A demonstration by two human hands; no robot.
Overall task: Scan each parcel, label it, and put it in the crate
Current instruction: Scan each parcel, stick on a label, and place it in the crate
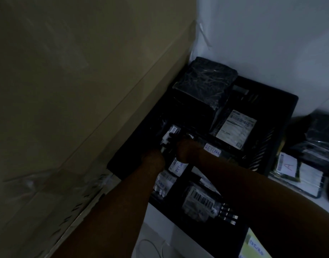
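Note:
A black plastic crate (275, 131) stands on the floor, holding several dark-wrapped parcels. Both my hands reach down into its left part. My left hand (154, 157) and my right hand (185, 148) grip a small black parcel (171, 135) with a white label, low among the others. Parcels under my arms carry white slips marked "RETURN" (212, 149). A large black-wrapped box (206, 84) fills the crate's far corner, and a parcel with a big shipping label (236, 131) lies beside it. The scene is dim, so my fingers are hard to make out.
A tall cardboard box (76, 99) leans close along the crate's left side. White walls (262, 34) close the corner behind. More wrapped parcels (305, 164), one marked "A", lie on the floor to the right. A yellow-green sheet marked "RETURN" (254, 246) sits at the bottom edge.

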